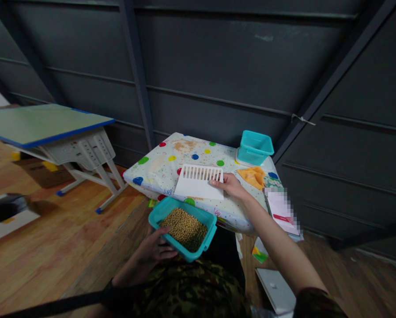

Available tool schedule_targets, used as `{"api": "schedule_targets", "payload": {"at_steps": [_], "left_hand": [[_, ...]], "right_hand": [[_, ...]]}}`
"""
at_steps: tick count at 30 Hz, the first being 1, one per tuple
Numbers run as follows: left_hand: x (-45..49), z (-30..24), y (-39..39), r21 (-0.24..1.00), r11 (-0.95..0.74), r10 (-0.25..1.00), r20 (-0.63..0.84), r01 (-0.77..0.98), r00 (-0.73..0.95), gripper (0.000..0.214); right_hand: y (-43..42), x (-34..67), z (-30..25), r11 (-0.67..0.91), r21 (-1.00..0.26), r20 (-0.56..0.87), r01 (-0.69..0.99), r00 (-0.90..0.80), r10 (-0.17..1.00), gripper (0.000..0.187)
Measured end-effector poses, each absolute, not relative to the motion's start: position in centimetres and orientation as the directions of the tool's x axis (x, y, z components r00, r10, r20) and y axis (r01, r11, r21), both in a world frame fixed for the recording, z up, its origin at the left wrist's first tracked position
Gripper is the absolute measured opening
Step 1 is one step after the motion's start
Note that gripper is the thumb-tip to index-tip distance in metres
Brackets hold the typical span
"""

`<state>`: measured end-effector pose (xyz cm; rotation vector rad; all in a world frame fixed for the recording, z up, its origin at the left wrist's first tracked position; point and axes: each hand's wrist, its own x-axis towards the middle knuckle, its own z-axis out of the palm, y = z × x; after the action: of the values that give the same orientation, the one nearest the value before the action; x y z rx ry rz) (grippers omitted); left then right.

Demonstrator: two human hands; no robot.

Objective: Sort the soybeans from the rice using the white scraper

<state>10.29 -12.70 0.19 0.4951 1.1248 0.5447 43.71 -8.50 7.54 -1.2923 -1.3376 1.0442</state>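
Note:
My left hand (158, 244) grips the near left rim of a teal plastic tub (156, 211), thumb over the edge. Round tan beans (185, 225), probably soybeans, fill part of the tub, which I hold just off the table's front edge. A white slotted scraper (199, 187) lies low over the tabletop, its slots pointing away from me. My right hand (229, 184) pinches its right side, thumb on top. Some beans (195, 198) show at the scraper's near edge. Farther back on the cloth is a scattered patch of beans (185, 145).
A dotted cloth covers the table (145, 170). At its back right stands a second teal tub (254, 150); in front of that lies an orange cloth (253, 176). A booklet (282, 210) overhangs the right edge. A green-topped desk (48, 121) stands left; a dark wall (217, 66) rises behind.

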Motion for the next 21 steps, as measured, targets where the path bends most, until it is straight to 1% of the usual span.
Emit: {"api": "schedule_targets", "payload": {"at_steps": [3, 8, 12, 16, 19, 21], "left_hand": [[10.2, 0.0, -12.7, 0.659, 0.742, 0.658, -0.682, -0.123, 0.319, 0.039], [10.2, -0.5, -12.6, 0.661, 0.740, 0.661, -0.684, -0.121, 0.308, 0.046], [10.3, -0.1, -12.7, 0.667, 0.735, 0.667, -0.680, -0.120, 0.304, 0.045], [10.6, 0.8, -13.1, 0.657, 0.746, 0.658, -0.703, -0.109, 0.272, 0.042], [10.6, 0.9, -13.3, 0.667, 0.738, 0.664, -0.689, -0.107, 0.290, 0.047], [10.4, 0.6, -13.2, 0.648, 0.747, 0.656, -0.687, -0.145, 0.311, 0.051]], "right_hand": [[-8.7, 43.6, 7.8, 0.073, -0.979, 0.078, 0.189, 0.014, 0.997, 0.030], [-8.9, 43.5, 7.7, 0.104, -0.975, 0.109, 0.197, 0.014, 0.994, 0.027], [-9.6, 43.3, 7.8, 0.107, -0.950, 0.123, 0.292, 0.038, 0.992, 0.026], [-11.2, 42.5, 7.8, 0.165, -0.896, 0.200, 0.412, 0.043, 0.979, 0.035], [-13.1, 41.5, 7.6, 0.182, -0.839, 0.246, 0.512, 0.059, 0.967, 0.046], [-14.4, 40.6, 7.4, 0.194, -0.799, 0.286, 0.569, 0.075, 0.955, 0.052]]}}
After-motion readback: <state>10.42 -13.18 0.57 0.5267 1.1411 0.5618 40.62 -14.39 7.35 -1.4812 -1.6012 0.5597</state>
